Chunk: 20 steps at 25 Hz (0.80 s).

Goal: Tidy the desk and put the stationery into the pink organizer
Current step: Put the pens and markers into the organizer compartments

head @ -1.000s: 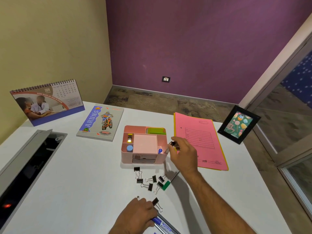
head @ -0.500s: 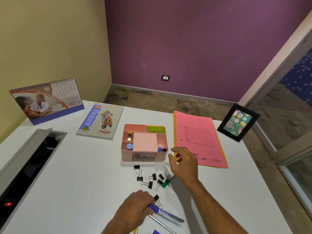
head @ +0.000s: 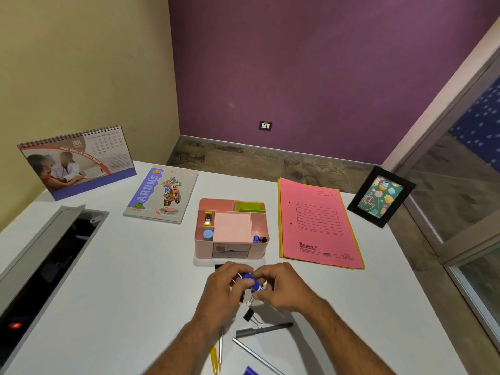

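1. My right hand (head: 281, 286) has come back from the organizer (head: 231, 228) and joined my left hand (head: 224, 289); both now pinch the blue pen (head: 250, 280) just before it, so that pen likely goes in next.
2. The organizer's right slot holds two pens, its left cells a small yellow thing and a blue cap; clips (head: 249, 315) lie on the desk (head: 121, 280).

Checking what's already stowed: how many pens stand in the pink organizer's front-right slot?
2: a blue-capped pen and a black-capped pen, side by side in the pink organizer.
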Tool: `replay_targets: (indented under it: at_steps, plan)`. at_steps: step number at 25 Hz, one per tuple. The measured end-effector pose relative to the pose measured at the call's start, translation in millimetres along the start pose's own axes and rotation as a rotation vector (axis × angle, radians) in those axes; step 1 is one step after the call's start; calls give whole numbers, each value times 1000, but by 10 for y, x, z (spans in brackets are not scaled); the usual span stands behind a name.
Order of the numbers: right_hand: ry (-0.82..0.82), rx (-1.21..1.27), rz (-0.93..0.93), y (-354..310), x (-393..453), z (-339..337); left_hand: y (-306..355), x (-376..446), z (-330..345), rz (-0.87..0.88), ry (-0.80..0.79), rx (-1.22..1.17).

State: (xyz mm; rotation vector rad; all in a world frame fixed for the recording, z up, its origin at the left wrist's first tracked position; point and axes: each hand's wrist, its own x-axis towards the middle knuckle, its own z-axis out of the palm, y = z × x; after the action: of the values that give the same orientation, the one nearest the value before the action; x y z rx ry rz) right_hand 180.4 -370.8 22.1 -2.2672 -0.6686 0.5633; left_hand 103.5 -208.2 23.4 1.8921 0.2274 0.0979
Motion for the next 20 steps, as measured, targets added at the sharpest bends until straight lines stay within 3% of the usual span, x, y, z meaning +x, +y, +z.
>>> replay_targets:
  at_steps: [5, 9, 13, 16, 20]
  plan:
    - [282, 62, 26, -106, 0, -191, 1, -29, 17, -144, 32, -116]
    - [644, 257, -14, -231, 36, -443, -267, -169, 11, 68, -331, 345]
    - [877, 222, -100, -388, 148, -587, -439, -325, 167, 339, -630, 668]
    - [824, 149, -60, -391, 297, -589, -508, -439, 252, 577, -728, 841]
    - [548, 12, 73, -252, 470, -483, -459, -564, 317, 739, -753, 1064]
